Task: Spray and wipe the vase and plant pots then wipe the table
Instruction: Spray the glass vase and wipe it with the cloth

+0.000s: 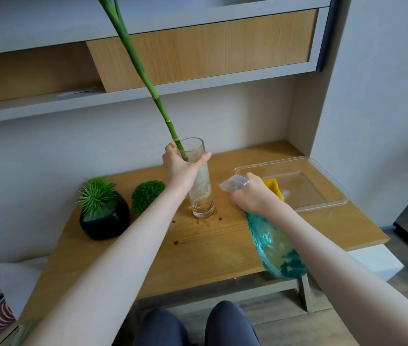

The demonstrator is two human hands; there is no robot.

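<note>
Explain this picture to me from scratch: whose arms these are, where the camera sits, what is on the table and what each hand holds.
There is no machine here. A person wears a camera on the head, so you look down along their own two bare arms; the knees show at the bottom.

The left hand grips the top of a tall glass vase standing on the wooden table, with a long green stalk leaning out of it. The right hand holds a blue-green spray bottle, its nozzle pointing toward the vase.

Also on the table: a black pot with a spiky plant, a round green bush behind it, a clear plastic tray with a yellow sponge in it, and brown spots near the vase.
</note>
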